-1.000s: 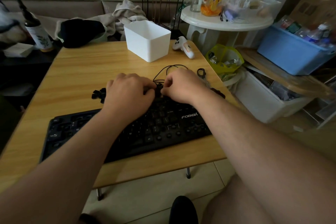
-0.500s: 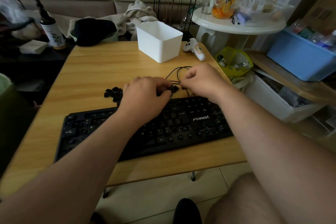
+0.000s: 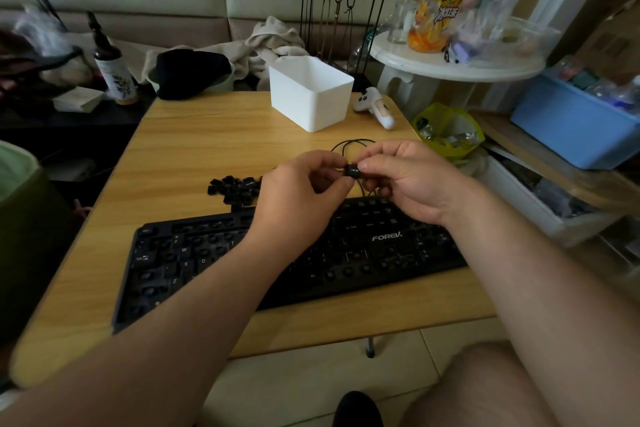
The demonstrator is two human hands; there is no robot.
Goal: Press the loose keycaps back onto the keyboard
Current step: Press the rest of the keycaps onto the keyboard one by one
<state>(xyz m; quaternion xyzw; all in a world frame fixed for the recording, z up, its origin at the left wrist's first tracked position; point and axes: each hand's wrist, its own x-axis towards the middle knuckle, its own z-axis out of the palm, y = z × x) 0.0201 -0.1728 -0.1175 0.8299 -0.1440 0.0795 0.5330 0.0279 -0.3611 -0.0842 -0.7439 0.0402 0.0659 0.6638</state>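
step: orient keycap (image 3: 352, 170) | left hand (image 3: 300, 191) and right hand (image 3: 408, 174) both pinch it above keyboard (image 3: 398, 250) | tip: read legend, align stem squarely, press straight down

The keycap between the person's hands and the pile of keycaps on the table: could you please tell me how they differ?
The held keycap is raised above the wooden table, pinched between the left hand and right hand; the pile of keycaps lies on the table beyond the keyboard, and no hand holds it. The held keycap is single, with its white legend showing; the pile is a jumbled heap. Both are black and not on the keyboard.
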